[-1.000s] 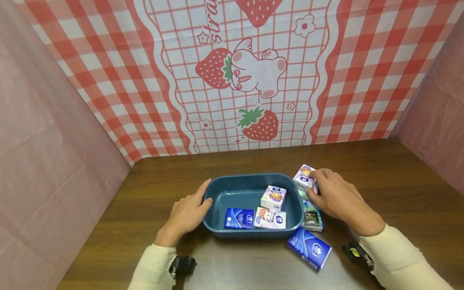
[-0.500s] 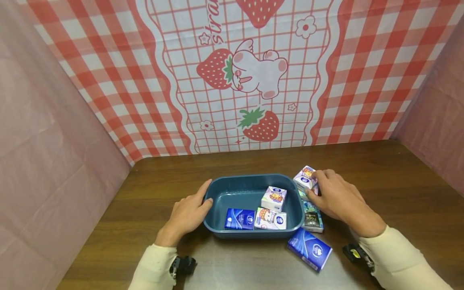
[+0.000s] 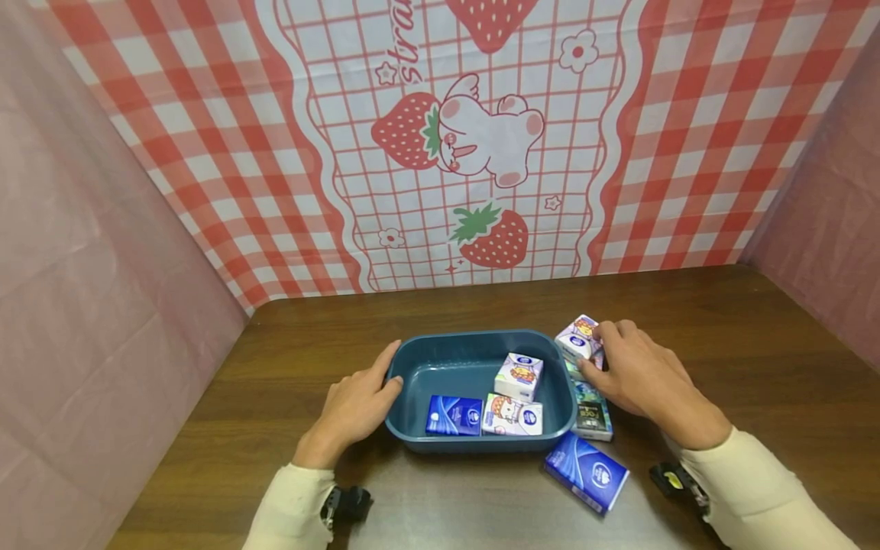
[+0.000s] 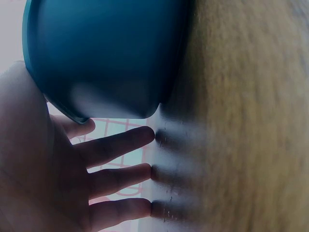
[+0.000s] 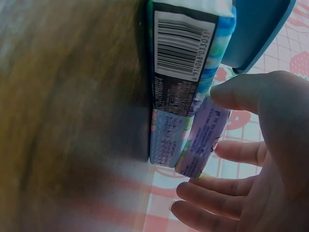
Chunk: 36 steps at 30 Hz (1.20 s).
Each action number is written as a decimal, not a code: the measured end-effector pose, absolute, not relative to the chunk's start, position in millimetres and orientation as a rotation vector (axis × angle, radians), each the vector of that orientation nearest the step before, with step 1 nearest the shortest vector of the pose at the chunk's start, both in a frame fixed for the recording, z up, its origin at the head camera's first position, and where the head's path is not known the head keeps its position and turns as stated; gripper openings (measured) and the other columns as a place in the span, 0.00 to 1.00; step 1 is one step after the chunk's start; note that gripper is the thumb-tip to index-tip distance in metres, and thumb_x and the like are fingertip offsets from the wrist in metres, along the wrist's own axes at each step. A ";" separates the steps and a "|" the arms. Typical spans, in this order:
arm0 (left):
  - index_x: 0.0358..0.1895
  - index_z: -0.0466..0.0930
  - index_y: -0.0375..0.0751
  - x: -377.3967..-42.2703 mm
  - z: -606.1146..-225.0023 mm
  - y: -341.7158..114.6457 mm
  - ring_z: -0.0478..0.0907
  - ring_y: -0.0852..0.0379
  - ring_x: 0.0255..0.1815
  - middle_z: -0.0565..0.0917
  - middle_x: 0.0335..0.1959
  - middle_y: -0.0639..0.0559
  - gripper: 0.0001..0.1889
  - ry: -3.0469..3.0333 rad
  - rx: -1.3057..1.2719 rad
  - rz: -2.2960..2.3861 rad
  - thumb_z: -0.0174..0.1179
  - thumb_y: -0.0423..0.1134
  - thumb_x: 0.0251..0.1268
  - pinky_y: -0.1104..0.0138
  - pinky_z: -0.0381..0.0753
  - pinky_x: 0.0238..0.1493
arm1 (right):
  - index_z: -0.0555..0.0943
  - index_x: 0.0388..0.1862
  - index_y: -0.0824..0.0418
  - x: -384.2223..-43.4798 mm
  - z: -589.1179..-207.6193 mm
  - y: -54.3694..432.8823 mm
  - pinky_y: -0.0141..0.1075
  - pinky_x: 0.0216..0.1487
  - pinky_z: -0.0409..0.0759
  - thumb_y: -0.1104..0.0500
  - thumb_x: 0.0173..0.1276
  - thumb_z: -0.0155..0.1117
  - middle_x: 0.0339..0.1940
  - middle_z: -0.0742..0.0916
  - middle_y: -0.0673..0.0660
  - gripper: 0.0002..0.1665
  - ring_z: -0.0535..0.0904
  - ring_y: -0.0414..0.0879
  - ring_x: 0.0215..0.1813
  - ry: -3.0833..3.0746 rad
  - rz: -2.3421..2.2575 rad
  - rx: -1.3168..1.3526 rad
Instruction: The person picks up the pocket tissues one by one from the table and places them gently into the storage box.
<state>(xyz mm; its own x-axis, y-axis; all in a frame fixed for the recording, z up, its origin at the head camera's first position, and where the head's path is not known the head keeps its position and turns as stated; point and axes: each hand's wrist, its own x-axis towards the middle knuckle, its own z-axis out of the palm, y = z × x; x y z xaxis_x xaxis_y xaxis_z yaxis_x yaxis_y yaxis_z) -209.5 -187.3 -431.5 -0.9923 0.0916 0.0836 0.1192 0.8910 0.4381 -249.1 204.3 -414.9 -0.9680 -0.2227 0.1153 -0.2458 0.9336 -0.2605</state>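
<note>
My right hand (image 3: 639, 374) pinches a white cartoon-printed tissue pack (image 3: 576, 338) between thumb and forefinger, just right of the blue bin (image 3: 481, 446). In the right wrist view, the tissue pack (image 5: 205, 140) leans against another pack with a light-blue side (image 5: 168, 137). Beside that lies a floral tissue pack (image 3: 591, 416) with a black label. My left hand (image 3: 357, 401) rests on the bin's left end, thumb at the rim, the other fingers stretched toward the table. Inside the bin are a blue tissue pack (image 3: 454, 415) and two white cartoon tissue packs (image 3: 519, 374).
A blue tissue pack (image 3: 587, 472) lies on the wooden table (image 3: 309, 328) near the bin's front right corner. A red-checked strawberry cloth (image 3: 481, 229) stands behind the table. Pink cloth (image 3: 137, 305) hangs at both sides.
</note>
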 end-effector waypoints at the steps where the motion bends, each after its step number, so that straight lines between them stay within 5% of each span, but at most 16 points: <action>1: 0.80 0.56 0.58 -209.6 -431.6 -187.4 0.79 0.41 0.59 0.78 0.66 0.46 0.32 -2.996 -0.168 -0.698 0.49 0.53 0.75 0.42 0.73 0.55 | 0.70 0.63 0.70 -249.0 -414.9 204.2 0.63 0.45 0.79 0.40 0.63 0.69 0.55 0.75 0.73 0.43 0.75 0.63 0.50 -3.005 0.423 0.366; 17: 0.80 0.56 0.58 -210.9 -432.7 -187.5 0.79 0.41 0.60 0.77 0.67 0.47 0.32 -2.999 -0.166 -0.697 0.48 0.53 0.75 0.42 0.74 0.55 | 0.67 0.67 0.70 -248.3 -415.2 203.0 0.68 0.52 0.73 0.42 0.65 0.68 0.62 0.74 0.75 0.44 0.73 0.70 0.60 -3.016 0.458 0.349; 36: 0.80 0.55 0.58 -210.6 -432.6 -187.3 0.78 0.41 0.61 0.77 0.67 0.47 0.32 -3.004 -0.161 -0.711 0.48 0.53 0.75 0.42 0.73 0.56 | 0.72 0.61 0.68 -249.1 -415.5 203.7 0.66 0.49 0.76 0.41 0.63 0.70 0.57 0.76 0.73 0.40 0.74 0.66 0.54 -3.005 0.499 0.337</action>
